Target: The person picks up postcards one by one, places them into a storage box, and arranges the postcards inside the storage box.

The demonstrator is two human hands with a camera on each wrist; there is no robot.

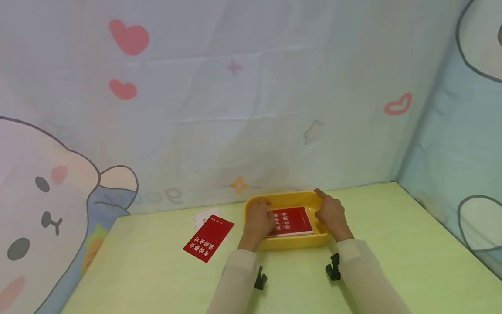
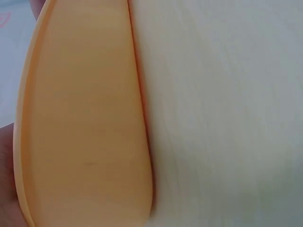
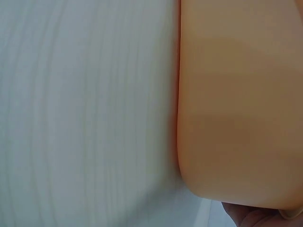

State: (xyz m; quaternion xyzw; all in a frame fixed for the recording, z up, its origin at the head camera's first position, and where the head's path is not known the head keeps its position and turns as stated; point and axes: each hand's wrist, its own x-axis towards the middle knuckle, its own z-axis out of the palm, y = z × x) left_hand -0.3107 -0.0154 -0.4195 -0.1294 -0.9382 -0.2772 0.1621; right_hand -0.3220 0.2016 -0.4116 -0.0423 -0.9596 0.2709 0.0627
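Observation:
A yellow tray [image 1: 294, 242] stands near the back edge of the table, with several red cards [image 1: 300, 220] bearing white writing inside it. My left hand [image 1: 259, 221] reaches over the tray's left end, its curled fingers and thumb at the left edge of the cards; its grip is partly hidden. At the right end, my right hand [image 1: 332, 214] grips the tray's rim, thumb inside. The right wrist view shows that hand's fingers [image 3: 251, 216] around the end of the tray. In the left wrist view, only a sliver of left hand [image 2: 8, 182] appears beyond the rim.
Left of the tray, a red card [image 1: 208, 238] lies on the table [image 1: 157, 270], partly over a white card [image 1: 201, 218]. A printed cloth wall [image 1: 196, 131] rises right behind the table. Black clips [image 1: 333, 268] show at both wrists.

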